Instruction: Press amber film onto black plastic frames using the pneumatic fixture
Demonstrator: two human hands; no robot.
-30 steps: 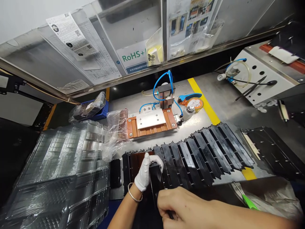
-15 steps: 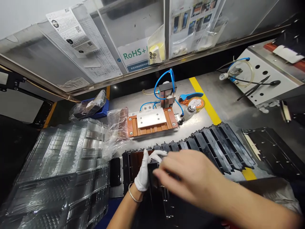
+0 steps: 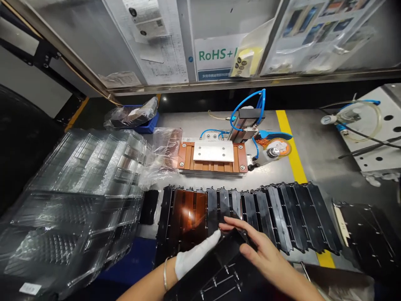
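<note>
A long black plastic part (image 3: 213, 265) with thin metal pins lies tilted across the lower middle of the head view. My left hand (image 3: 196, 256), in a white glove, grips it from the left side, with its fingers partly hidden behind it. Bare, my right hand (image 3: 261, 251) holds the far end between thumb and fingers. Just beyond both hands, a row of similar black plastic parts (image 3: 265, 209) lies side by side on the metal table. A glossy orange-brown translucent sheet (image 3: 190, 213) covers some at the left.
Behind the row stands a brown fixture (image 3: 213, 166) with a white plate and blue air hoses. Stacked clear plastic trays (image 3: 78, 200) fill the left. A phone-like black slab (image 3: 149, 207), a bottle (image 3: 272, 154) and a blue bin (image 3: 150, 124) are nearby. A white box (image 3: 372, 138) stands right.
The view has swung left-to-right across the bench. My right hand has moved off the top of the black part to its right side; the part now tilts and shows more of its pins.
</note>
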